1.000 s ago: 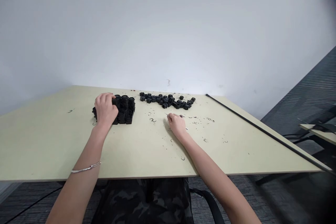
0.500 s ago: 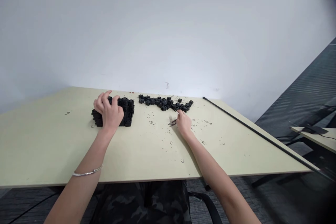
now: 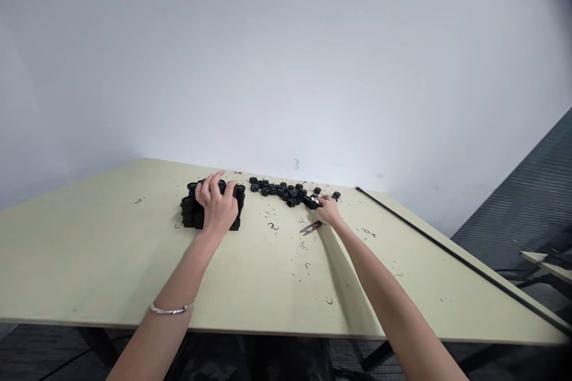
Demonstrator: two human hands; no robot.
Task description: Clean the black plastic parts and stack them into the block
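Note:
My left hand lies over a stacked block of black plastic parts, its fingers apart and bent. The hand hides the middle of the block, and I cannot tell how firmly it touches. Farther right, my right hand reaches the near right end of a pile of loose black plastic pieces. Its fingers are pinched together by a small shiny bit and a black piece; what they hold is too small to make out. Just below that hand, a pair of thread snips rests on the table.
Thin black curled scraps are scattered over the pale table. A long black rod runs slantwise along the table's right side. The white wall rises directly behind the table.
The view has shifted, so everything sits lower and mostly farther right. My right hand has moved off the snips toward the loose pieces. My left hand stays at the block, its fingers lower over it.

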